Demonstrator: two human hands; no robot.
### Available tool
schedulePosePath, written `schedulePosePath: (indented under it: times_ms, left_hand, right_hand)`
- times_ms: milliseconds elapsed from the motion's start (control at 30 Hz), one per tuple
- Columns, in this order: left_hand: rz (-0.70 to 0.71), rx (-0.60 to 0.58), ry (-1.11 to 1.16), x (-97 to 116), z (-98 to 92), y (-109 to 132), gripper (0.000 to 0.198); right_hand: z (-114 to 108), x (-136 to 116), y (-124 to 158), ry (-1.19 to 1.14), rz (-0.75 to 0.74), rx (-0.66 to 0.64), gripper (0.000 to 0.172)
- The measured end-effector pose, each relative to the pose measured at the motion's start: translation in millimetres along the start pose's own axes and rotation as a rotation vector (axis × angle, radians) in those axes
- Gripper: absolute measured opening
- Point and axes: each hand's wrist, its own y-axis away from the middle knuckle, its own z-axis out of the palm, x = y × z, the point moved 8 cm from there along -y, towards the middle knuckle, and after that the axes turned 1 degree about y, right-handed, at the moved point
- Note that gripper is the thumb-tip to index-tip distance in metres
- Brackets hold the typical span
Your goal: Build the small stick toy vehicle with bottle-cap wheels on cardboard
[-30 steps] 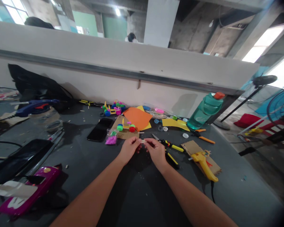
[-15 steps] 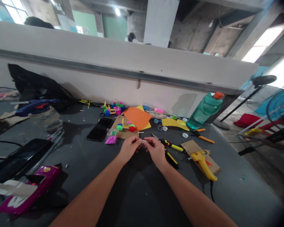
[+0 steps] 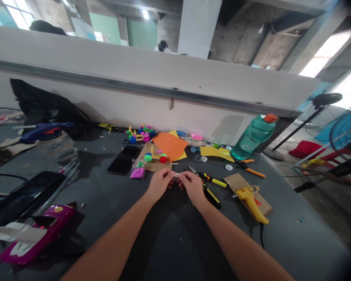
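Observation:
Between my two hands is a small, pale, thin piece, perhaps a short stick (image 3: 176,175); its exact kind is too small to tell. My left hand (image 3: 161,182) pinches one end with thumb and forefinger. The other end sits in the pinch of my right hand (image 3: 192,185). Just right of that hand lie pliers with yellow-and-black handles (image 3: 212,180), spread on the dark table (image 3: 175,238). Beyond my hands, a small yellow piece with red and green wheels (image 3: 156,157) rests on brown cardboard (image 3: 152,167), next to an orange paper sheet (image 3: 170,145).
A yellow glue gun (image 3: 253,203) lies on cardboard at the right, with orange-handled pliers (image 3: 254,171) behind it. A teal bottle (image 3: 253,138) stands by the partition. To the left are a phone (image 3: 124,160), a bag of pink bits (image 3: 137,171) and a magenta power strip (image 3: 38,236).
My fingertips have shifted slightly around the pale piece, and a little more of it shows between them. Everything else stays where it was.

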Motion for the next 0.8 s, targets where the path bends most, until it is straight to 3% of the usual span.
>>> schedulePosePath:
  times_ms: [300, 533, 800]
  left_hand:
    - [-0.024, -0.047, 0.006, -0.3, 4.4, 2.2, 0.028]
    - [-0.017, -0.020, -0.013, -0.5, 2.9, 1.9, 0.025]
    - [-0.060, -0.023, 0.080, -5.7, 3.0, 0.0, 0.035]
  right_hand:
    - [1.8, -1.7, 0.6, -0.018, 0.004, -0.010, 0.024]
    - [3.3, -3.4, 1.5, -0.008, -0.006, -0.028, 0.023]
    - [0.4, -3.1, 0.8, -0.005, -0.024, 0.005, 0.023]
